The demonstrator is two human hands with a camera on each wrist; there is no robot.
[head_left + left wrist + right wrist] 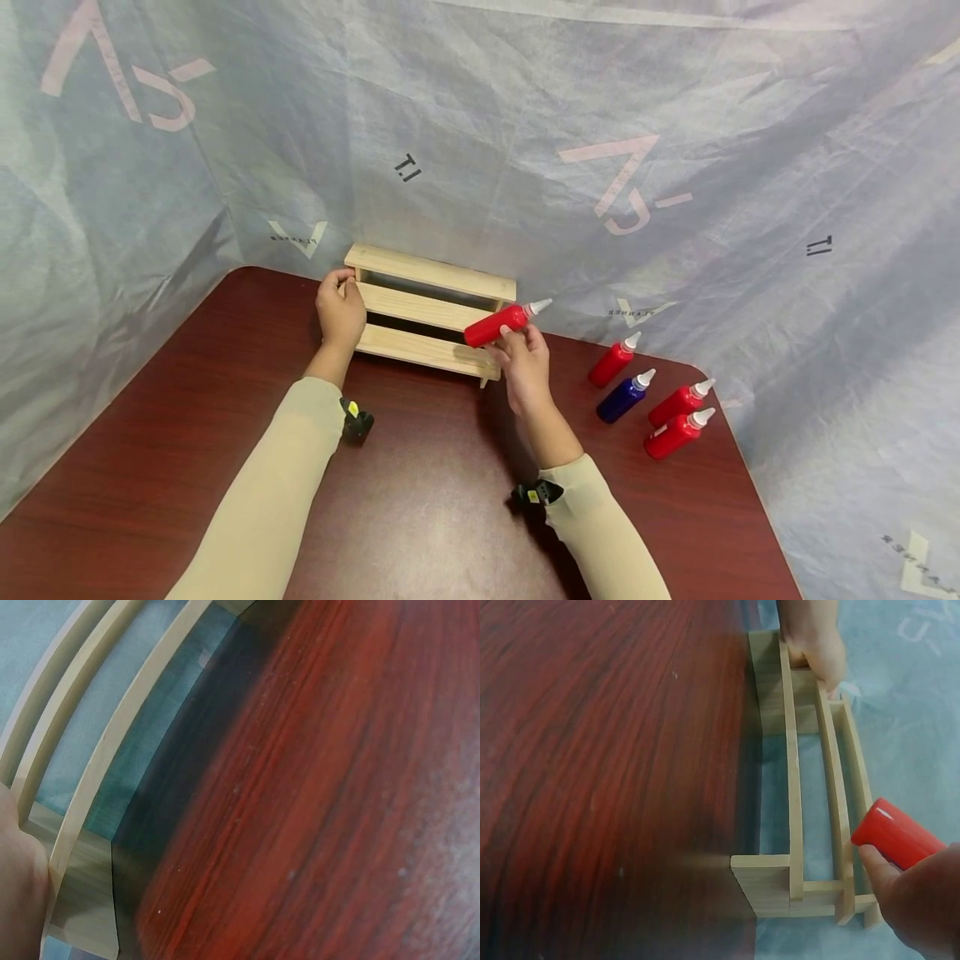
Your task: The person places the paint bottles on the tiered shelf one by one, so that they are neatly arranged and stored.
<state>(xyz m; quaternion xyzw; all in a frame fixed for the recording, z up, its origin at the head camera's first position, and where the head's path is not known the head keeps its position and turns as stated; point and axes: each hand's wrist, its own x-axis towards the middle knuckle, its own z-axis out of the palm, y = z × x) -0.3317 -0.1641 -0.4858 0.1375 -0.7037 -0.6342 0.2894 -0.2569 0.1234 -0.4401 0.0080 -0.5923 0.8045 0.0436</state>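
Right hand (pixel 527 364) first: fingers and thumb are curled round a red squeeze bottle (pixel 497 325), pinching it near its base, and the bottle lies tilted, white nozzle pointing up and to the right. It hangs just over the right end of the wooden rack (pixel 431 312), level with the lower slats. In the right wrist view the bottle's red base (pixel 895 832) pokes out above the thumb, right beside the rack's end post.

Over to the left hand (pixel 341 311): it grips the rack's left end, fingers wrapped round the side piece near the top slat. The left wrist view is blurred and shows only the heel of the hand against the wood (pixel 82 825), so exactly how the fingertips lie is hard to tell.

The rack stands at the far edge of the dark red table (pixel 420 500), up against the pale blue sheeting (pixel 480 125).

Out to the right, well apart from the rack, four more bottles lie on the table: a red one (pixel 613 362), a blue one (pixel 626 397), and two more red ones (pixel 678 402) (pixel 677 432) side by side.
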